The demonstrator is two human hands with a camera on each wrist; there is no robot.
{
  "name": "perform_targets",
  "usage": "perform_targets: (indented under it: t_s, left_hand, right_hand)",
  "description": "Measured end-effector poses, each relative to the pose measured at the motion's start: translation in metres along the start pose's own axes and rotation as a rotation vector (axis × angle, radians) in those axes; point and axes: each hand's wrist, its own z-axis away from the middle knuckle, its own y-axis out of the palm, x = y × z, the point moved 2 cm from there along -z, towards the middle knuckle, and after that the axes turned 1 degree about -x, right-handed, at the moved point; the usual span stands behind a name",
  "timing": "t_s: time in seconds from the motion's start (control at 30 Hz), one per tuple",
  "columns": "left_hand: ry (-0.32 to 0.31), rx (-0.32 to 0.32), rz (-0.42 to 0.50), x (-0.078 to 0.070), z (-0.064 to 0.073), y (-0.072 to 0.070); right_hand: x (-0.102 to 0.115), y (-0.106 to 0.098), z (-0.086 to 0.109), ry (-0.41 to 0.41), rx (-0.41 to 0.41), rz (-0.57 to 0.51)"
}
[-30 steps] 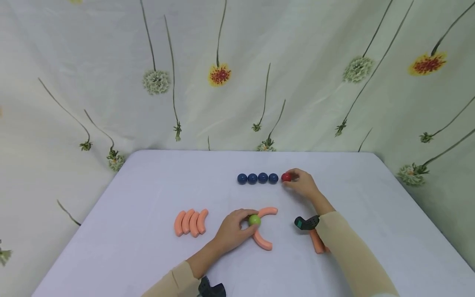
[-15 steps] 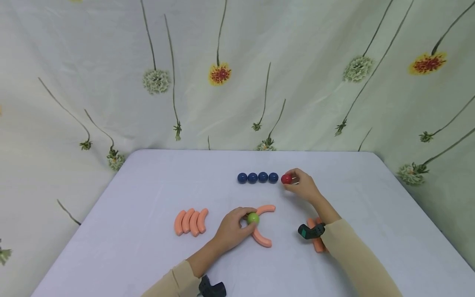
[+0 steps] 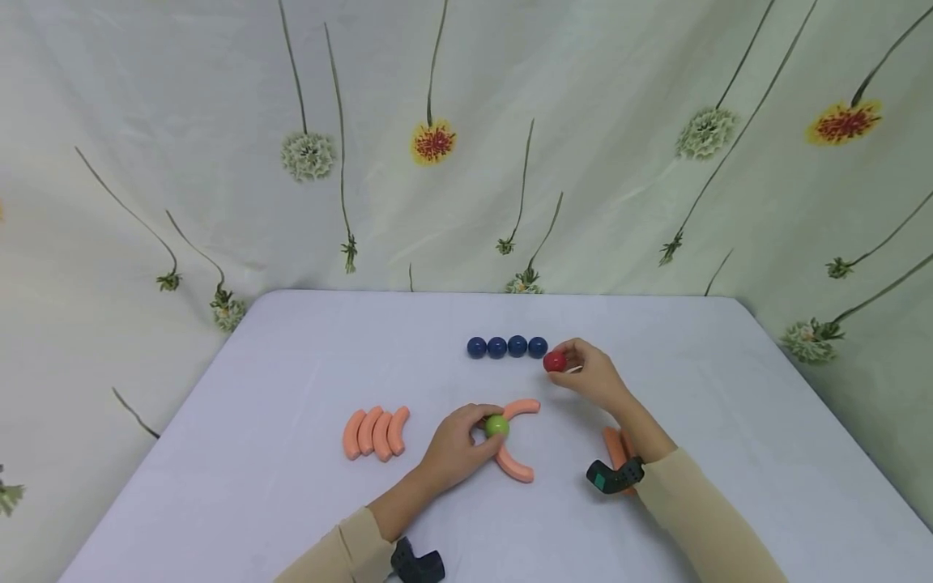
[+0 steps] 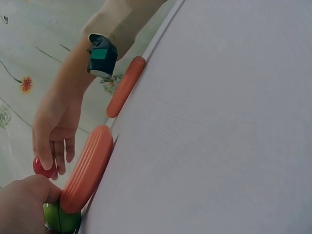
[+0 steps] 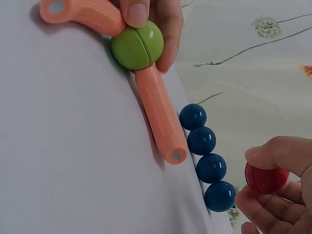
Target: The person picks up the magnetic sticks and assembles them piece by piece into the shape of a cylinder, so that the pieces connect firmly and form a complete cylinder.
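My left hand [image 3: 457, 445] pinches a green ball [image 3: 497, 427] between thumb and fingers. Two curved orange rods meet that ball: the upper rod [image 3: 521, 407] and the lower rod [image 3: 516, 467]. In the right wrist view a grey disc shows at the end of each rod. My right hand [image 3: 594, 376] holds a red ball [image 3: 555, 361] with a seam around it, just in front of the row's right end. That row is several dark blue balls [image 3: 497, 347], side by side. The left wrist view shows the red ball [image 4: 44, 166] off the table, past the left thumb.
Several curved orange rods [image 3: 376, 434] lie side by side to the left. Straighter orange rods [image 3: 615, 447] lie under the right wrist, partly hidden by its black camera [image 3: 612, 476]. A white cloth covers the table [image 3: 291, 389]; a flower-printed curtain [image 3: 598, 146] hangs behind.
My right hand has drawn the red ball toward me and slightly left, away from the line of blue balls. The left hand keeps hold of the green ball, shifted only slightly.
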Motion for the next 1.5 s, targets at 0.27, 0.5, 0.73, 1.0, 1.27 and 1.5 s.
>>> perform_targets:
  t_s: [0.27, 0.5, 0.73, 1.0, 1.27, 1.5]
  left_hand:
    - [0.010, -0.015, -0.005, 0.000, 0.000, 0.001]
    - [-0.002, -0.020, -0.003, 0.002, 0.000, 0.001]
    - [-0.002, -0.037, -0.031, 0.001, 0.001, 0.000]
    - [0.006, -0.062, -0.031, 0.000, 0.000, -0.001]
    - [0.011, -0.063, -0.050, 0.002, -0.002, 0.001]
    - [0.004, -0.074, -0.062, 0.002, 0.000, 0.000]
  right_hand:
    - [0.000, 0.004, 0.008, -0.004, 0.008, -0.020]
    - [-0.002, 0.007, 0.017, -0.046, 0.002, -0.063]
    - [-0.007, 0.013, 0.025, -0.022, 0.031, -0.092]
    - [-0.012, 0.021, 0.030, 0.040, 0.036, -0.090]
    - [-0.021, 0.030, 0.032, -0.003, 0.042, -0.038]
    - [-0.022, 0.034, 0.035, -0.068, 0.036, 0.010]
